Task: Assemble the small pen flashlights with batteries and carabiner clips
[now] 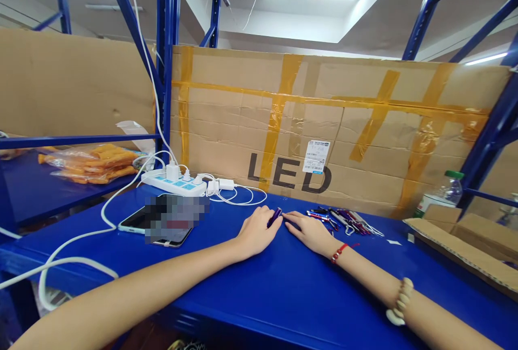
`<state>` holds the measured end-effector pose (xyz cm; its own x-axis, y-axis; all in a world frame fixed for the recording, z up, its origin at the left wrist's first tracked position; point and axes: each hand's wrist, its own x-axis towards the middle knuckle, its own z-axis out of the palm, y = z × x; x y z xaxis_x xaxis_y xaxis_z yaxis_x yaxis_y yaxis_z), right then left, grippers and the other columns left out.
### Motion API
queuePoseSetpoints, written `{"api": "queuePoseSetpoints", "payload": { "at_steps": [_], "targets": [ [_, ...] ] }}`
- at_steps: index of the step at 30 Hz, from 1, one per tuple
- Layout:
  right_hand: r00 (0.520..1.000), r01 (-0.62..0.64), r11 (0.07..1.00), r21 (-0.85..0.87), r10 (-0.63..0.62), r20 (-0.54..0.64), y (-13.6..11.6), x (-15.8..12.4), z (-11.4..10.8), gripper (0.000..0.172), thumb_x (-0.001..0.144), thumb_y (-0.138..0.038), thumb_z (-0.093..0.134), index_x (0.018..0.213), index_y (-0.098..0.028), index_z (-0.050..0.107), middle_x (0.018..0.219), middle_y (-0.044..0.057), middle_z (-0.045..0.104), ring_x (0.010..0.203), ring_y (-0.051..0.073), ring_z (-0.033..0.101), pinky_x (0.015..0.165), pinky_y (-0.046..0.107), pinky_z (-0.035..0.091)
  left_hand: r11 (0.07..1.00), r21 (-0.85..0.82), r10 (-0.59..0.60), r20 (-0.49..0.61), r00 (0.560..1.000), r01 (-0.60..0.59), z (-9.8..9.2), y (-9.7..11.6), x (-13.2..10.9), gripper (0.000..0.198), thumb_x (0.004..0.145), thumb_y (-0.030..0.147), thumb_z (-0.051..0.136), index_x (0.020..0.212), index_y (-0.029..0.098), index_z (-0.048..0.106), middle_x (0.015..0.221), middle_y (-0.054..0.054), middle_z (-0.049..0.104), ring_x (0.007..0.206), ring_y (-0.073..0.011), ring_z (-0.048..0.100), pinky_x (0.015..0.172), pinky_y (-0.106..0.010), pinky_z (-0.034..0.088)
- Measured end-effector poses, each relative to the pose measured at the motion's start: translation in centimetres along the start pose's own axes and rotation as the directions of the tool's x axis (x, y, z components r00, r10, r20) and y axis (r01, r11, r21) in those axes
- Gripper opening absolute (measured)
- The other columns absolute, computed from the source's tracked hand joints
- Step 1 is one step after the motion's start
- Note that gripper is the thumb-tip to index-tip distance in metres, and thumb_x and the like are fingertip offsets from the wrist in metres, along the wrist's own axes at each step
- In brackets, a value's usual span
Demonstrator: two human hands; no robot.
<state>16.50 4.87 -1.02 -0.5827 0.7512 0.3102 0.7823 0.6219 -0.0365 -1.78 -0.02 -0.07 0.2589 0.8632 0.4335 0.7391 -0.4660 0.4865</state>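
The grip of the left hand [256, 232] is closed on a small purple metallic pen [275, 215], held low on the blue metal surface [251, 285], likely for steadiness. The right hand [309, 231] meets its tip with fingers nearly flat; I cannot tell whether they pinch it. A heap of similar coloured pens [343, 221] lies just beside, within reach.

Tablet [131, 221] left on table [259, 296], pens [343, 221] right — cardboard [364, 139] behind
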Motion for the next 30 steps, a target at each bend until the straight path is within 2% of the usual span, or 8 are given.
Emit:
{"api": "queuePoseSetpoints", "payload": {
  "at_steps": [6,10,15,18,22,25,27,30],
  "targets": [
    [0.989,-0.074,0.989,0.128,0.089,-0.118,0.8,0.1,0.5,0.030,0.087,-0.032,0.044,0.105,-0.019,0.064,0.106,0.008,0.063,0.092,0.020,0.062,0.079,0.031,0.049,1.000,-0.003,0.013,0.016,1.000,-0.012,0.2,-0.1,0.2,0.034,0.089,0.038,0.031,0.072,0.020,0.054,0.086,-0.003,0.056,0.092,-0.0198,0.052,0.078,-0.032,0.042],
    [0.985,-0.115,0.981,0.153,0.133,-0.109,0.6,-0.6,0.0,0.023,0.084,-0.028,0.049,0.096,-0.019,0.066,0.095,0.007,0.064,0.082,0.018,0.062,0.069,0.028,0.047,0.992,-0.123,-0.031,0.032,0.999,0.034,0.5,-0.4,0.4,0.034,0.088,0.039,0.033,0.072,0.020,0.057,0.083,-0.003,0.056,0.091,-0.0193,0.053,0.081,-0.031,0.041],
    [0.977,-0.170,0.971,0.170,0.188,-0.100,0.3,-0.7,-0.3,0.018,0.082,-0.023,0.052,0.090,-0.018,0.067,0.091,0.006,0.064,0.078,0.016,0.061,0.070,0.027,0.046,0.970,-0.224,-0.080,0.058,0.995,0.091,0.7,-0.6,0.6,0.035,0.088,0.040,0.034,0.077,0.019,0.061,0.083,-0.003,0.057,0.087,-0.0189,0.054,0.079,-0.031,0.042],
    [0.979,-0.162,0.975,0.153,0.179,-0.100,0.2,-0.7,-0.3,0.017,0.084,-0.023,0.051,0.087,-0.019,0.066,0.091,0.006,0.064,0.080,0.017,0.061,0.072,0.028,0.046,0.988,-0.147,-0.044,0.062,0.997,0.052,0.6,-0.6,0.6,0.035,0.088,0.039,0.035,0.078,0.019,0.061,0.084,-0.003,0.056,0.088,-0.0190,0.053,0.078,-0.032,0.043],
    [0.978,-0.131,0.977,0.169,0.156,-0.140,-0.1,-0.8,-0.1,0.016,0.084,-0.024,0.050,0.085,-0.021,0.065,0.089,0.005,0.065,0.080,0.018,0.061,0.066,0.027,0.047,0.999,0.001,0.037,0.062,0.997,-0.037,0.5,-0.2,0.3,0.031,0.089,0.038,0.035,0.078,0.020,0.058,0.089,-0.003,0.055,0.094,-0.0199,0.050,0.079,-0.033,0.044],
    [0.957,-0.091,0.934,0.347,0.179,-0.230,-0.7,-0.7,0.1,0.017,0.085,-0.028,0.049,0.088,-0.021,0.064,0.089,0.003,0.066,0.063,0.013,0.059,0.059,0.026,0.047,0.995,0.050,0.083,0.063,0.995,-0.087,0.3,0.0,0.3,0.030,0.089,0.038,0.036,0.076,0.020,0.057,0.090,-0.003,0.054,0.094,-0.0191,0.050,0.078,-0.032,0.045],
    [0.930,-0.050,0.860,0.507,0.225,-0.289,-1.3,-0.6,0.0,0.020,0.085,-0.031,0.049,0.093,-0.019,0.064,0.090,0.004,0.065,0.052,0.009,0.055,0.055,0.026,0.047,0.993,0.061,0.095,0.054,0.994,-0.099,0.3,0.0,0.3,0.029,0.089,0.037,0.036,0.076,0.019,0.056,0.089,-0.003,0.054,0.093,-0.0185,0.050,0.077,-0.032,0.045],
    [0.897,0.015,0.754,0.657,0.281,-0.342,-2.4,-0.6,-0.4,0.024,0.083,-0.036,0.053,0.092,-0.017,0.065,0.090,0.005,0.065,0.048,0.007,0.053,0.051,0.025,0.047,0.991,0.075,0.104,0.045,0.994,-0.107,0.4,-0.2,0.3,0.027,0.088,0.035,0.038,0.075,0.019,0.054,0.089,-0.003,0.054,0.092,-0.0182,0.050,0.076,-0.032,0.045]
  ]
}}
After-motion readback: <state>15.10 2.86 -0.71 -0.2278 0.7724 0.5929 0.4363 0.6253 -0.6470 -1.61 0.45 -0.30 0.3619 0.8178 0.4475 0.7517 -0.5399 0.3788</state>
